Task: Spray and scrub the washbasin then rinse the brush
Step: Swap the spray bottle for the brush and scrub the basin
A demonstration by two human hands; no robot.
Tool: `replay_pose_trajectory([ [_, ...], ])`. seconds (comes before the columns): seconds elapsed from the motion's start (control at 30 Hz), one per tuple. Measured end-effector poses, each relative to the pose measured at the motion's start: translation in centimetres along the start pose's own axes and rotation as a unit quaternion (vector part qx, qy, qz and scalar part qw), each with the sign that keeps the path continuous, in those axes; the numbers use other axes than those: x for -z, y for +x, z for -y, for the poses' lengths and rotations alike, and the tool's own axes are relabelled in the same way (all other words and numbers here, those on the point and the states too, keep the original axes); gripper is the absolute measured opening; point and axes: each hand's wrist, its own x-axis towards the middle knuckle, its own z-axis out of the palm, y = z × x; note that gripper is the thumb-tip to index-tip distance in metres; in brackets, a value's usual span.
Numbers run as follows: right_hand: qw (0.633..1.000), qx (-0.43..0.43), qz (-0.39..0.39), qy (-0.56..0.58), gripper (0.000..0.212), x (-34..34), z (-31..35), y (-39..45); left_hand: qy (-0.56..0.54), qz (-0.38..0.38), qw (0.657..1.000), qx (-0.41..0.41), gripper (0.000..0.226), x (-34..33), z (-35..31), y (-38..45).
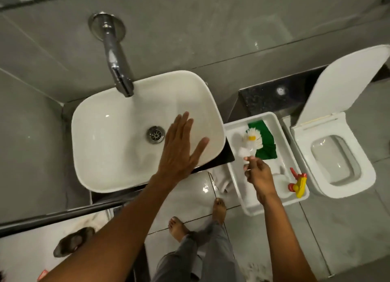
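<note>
The white washbasin [109, 134] sits below a chrome wall tap [115, 58], with a metal drain [155, 134] in its bowl. My left hand [181, 151] hovers flat over the basin's right side, fingers spread, holding nothing. My right hand [258, 174] is over the white tray [236, 176] beside the basin and grips the clear handle of the white-bristled brush [252, 139], whose head lies over a green cloth [267, 142]. A spray bottle with a red and yellow trigger [297, 184] lies in the tray's near right corner.
A white toilet [337, 161] with its lid up stands right of the tray. A dark stone ledge [268, 98] runs behind the tray. A metal rail [63, 215] crosses at lower left. My bare feet [219, 210] stand on the glossy floor tiles.
</note>
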Motion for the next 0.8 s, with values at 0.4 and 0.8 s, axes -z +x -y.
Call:
replay_pose_trajectory([
  [0.4,0.902,0.130,0.076,-0.404,0.044,-14.4,16.3,-0.4,0.107,-0.109,0.959,0.240,0.076,9.9,18.7,-6.3],
  [0.8,0.780,0.114,0.127,-0.602,0.042,-25.9,11.3,-6.3,0.035,-0.163,0.954,0.251,0.057,10.3,19.7,-6.2],
])
